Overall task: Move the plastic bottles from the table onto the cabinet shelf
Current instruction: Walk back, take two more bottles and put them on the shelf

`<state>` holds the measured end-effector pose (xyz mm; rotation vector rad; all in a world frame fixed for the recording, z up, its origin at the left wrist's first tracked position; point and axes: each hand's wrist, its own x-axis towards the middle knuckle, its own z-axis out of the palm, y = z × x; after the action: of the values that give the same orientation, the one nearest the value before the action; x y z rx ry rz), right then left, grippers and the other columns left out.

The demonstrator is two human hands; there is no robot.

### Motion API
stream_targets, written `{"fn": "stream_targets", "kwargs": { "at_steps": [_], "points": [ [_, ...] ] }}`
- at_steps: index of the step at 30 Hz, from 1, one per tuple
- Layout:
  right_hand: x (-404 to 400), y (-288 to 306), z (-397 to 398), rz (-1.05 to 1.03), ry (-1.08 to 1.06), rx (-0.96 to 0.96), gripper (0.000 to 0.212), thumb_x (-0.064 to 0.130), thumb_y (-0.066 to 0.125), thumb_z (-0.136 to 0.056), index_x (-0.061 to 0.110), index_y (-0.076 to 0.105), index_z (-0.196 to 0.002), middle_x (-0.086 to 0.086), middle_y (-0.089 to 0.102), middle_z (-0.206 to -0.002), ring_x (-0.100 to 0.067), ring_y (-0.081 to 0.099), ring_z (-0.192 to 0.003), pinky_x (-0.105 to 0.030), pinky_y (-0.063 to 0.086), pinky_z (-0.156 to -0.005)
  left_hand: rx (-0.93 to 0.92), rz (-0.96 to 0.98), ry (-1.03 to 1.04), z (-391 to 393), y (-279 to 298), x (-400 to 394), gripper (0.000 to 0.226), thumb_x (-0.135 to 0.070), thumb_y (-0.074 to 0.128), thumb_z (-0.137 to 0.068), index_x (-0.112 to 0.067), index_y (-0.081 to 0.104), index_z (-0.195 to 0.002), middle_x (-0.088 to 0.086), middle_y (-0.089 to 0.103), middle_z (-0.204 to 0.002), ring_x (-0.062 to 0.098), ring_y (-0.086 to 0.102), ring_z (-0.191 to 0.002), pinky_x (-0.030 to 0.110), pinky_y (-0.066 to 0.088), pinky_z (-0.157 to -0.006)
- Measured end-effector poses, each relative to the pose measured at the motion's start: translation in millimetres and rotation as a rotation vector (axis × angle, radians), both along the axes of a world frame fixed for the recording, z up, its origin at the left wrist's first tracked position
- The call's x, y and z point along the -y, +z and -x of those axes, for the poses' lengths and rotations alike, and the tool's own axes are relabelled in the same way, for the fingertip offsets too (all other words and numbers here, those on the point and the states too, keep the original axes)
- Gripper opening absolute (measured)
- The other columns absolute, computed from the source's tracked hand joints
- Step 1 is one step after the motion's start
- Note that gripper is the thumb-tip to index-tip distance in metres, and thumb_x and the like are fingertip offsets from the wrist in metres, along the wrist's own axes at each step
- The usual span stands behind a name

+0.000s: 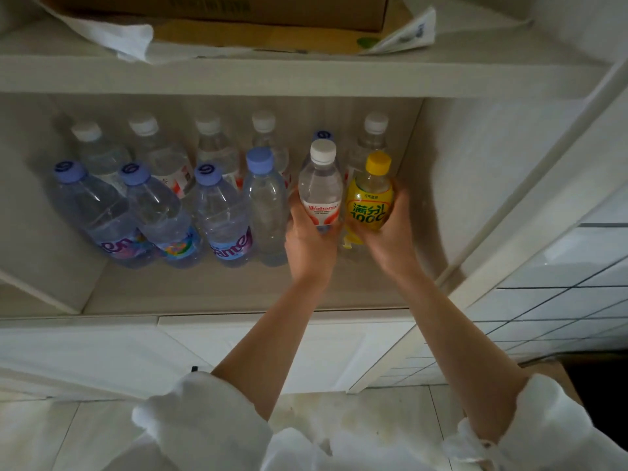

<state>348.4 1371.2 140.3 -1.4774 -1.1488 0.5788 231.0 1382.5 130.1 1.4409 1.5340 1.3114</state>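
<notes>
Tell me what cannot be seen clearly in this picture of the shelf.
- Head view: the base of the clear white-capped bottle is hidden by the left hand.
- The lower part of the yellow-capped yellow bottle is hidden by the right hand.
- A blue cap behind shows; its bottle is hidden.
- The cardboard box above is cut off by the top edge.

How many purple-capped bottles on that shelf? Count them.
5. Front row: first, second, third, fourth. Fifth peeks out behind the white-capped bottle in the left hand. More may be hidden.
</notes>
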Motion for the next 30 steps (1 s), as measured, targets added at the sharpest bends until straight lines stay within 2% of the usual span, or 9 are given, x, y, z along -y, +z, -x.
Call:
{"fn": "stream_targets", "kwargs": {
  "at_steps": [3, 6, 10, 17, 20, 23, 26, 28, 30],
  "points": [
    [1.5, -0.3, 1.4, -0.004, -0.017, 0.004, 0.09, 0.015, 0.087, -0.064, 0.015, 0.033, -0.136, 0.002, 0.053, -0.126, -0.018, 0.058, -0.115, -0.036, 0.05, -0.095, -0.005, -0.004, -0.003, 0.5, -0.9, 0.4, 0.09, -0.035, 0.08, -0.078, -0.035, 0.023, -0.147, 0.002, 0.062, -0.132, 0.025, 0.067, -0.108, 0.043, 0.055, -0.09],
    [3.3, -0.9, 4.3, 0.043, -0.029, 0.007, 0.084, 0.02, 0.086, -0.068, 0.012, 0.034, -0.133, -0.003, 0.055, -0.127, -0.02, 0.059, -0.112, -0.031, 0.05, -0.09, -0.034, 0.01, -0.02, 3.8, -1.9, 1.4, 0.087, -0.037, 0.08, -0.077, -0.033, 0.025, -0.146, 0.003, 0.061, -0.133, 0.026, 0.066, -0.111, 0.046, 0.055, -0.091],
    [8.2, -4.3, 5.3, 0.118, -0.062, 0.047, 0.07, 0.03, 0.08, -0.074, 0.012, 0.04, -0.128, -0.005, 0.059, -0.121, -0.02, 0.061, -0.108, -0.031, 0.05, -0.086, -0.084, 0.059, -0.067, 8.4, -7.3, 7.9, 0.077, -0.04, 0.072, -0.085, -0.022, 0.031, -0.147, 0.004, 0.055, -0.142, 0.026, 0.057, -0.125, 0.045, 0.051, -0.098],
    [28.4, -8.4, 17.9, 0.094, -0.12, 0.084, 0.058, 0.029, 0.07, -0.086, 0.019, 0.039, -0.134, 0.004, 0.056, -0.121, -0.005, 0.055, -0.105, -0.013, 0.042, -0.083, -0.109, 0.064, -0.155, 26.7, -16.6, 27.4, 0.067, -0.036, 0.061, -0.092, -0.023, 0.03, -0.15, 0.001, 0.049, -0.148, 0.025, 0.051, -0.13, 0.041, 0.048, -0.098],
    [41.7, -13.1, 25.7, 0.085, -0.175, 0.078, 0.056, 0.026, 0.065, -0.089, 0.013, 0.039, -0.137, 0.0, 0.058, -0.127, -0.01, 0.057, -0.112, -0.027, 0.049, -0.094, -0.137, 0.051, -0.187, 36.3, -17.8, 35.7, 0.062, -0.031, 0.06, -0.093, -0.023, 0.034, -0.148, 0.0, 0.051, -0.145, 0.026, 0.055, -0.126, 0.04, 0.049, -0.096],
    [55.6, -17.9, 33.0, 0.084, -0.196, 0.068, 0.054, 0.022, 0.064, -0.09, 0.01, 0.039, -0.137, -0.006, 0.06, -0.127, -0.017, 0.057, -0.118, -0.041, 0.048, -0.1, -0.153, 0.062, -0.212, 45.0, -18.7, 46.7, 0.054, -0.027, 0.057, -0.093, -0.025, 0.039, -0.144, -0.002, 0.057, -0.138, 0.026, 0.06, -0.119, 0.042, 0.051, -0.095],
    [70.4, -22.4, 39.8, 0.1, -0.18, 0.04, 0.052, 0.024, 0.064, -0.088, 0.012, 0.041, -0.134, -0.005, 0.06, -0.123, -0.019, 0.057, -0.117, -0.046, 0.048, -0.1, -0.142, 0.064, -0.199, 53.1, -17.8, 59.3, 0.043, -0.024, 0.057, -0.092, -0.022, 0.047, -0.134, -0.004, 0.065, -0.126, 0.021, 0.065, -0.112, 0.044, 0.053, -0.092],
    [81.7, -26.1, 42.3, 0.104, -0.166, 0.059, 0.052, 0.028, 0.061, -0.087, 0.012, 0.042, -0.132, -0.004, 0.059, -0.121, -0.02, 0.058, -0.115, -0.046, 0.048, -0.099, -0.142, 0.043, -0.172, 59.5, -17.7, 70.3, 0.035, -0.019, 0.058, -0.092, -0.019, 0.053, -0.127, -0.004, 0.069, -0.114, 0.019, 0.068, -0.102, 0.04, 0.054, -0.088],
    [93.2, -29.1, 43.3, 0.114, -0.138, 0.065, 0.049, 0.023, 0.062, -0.089, 0.011, 0.042, -0.132, -0.004, 0.059, -0.118, -0.02, 0.059, -0.112, -0.042, 0.049, -0.099, -0.144, 0.023, -0.157, 65.8, -17.9, 83.2, 0.029, -0.015, 0.057, -0.093, -0.017, 0.056, -0.122, -0.006, 0.07, -0.103, 0.016, 0.068, -0.093, 0.035, 0.055, -0.084]
  ]
}}
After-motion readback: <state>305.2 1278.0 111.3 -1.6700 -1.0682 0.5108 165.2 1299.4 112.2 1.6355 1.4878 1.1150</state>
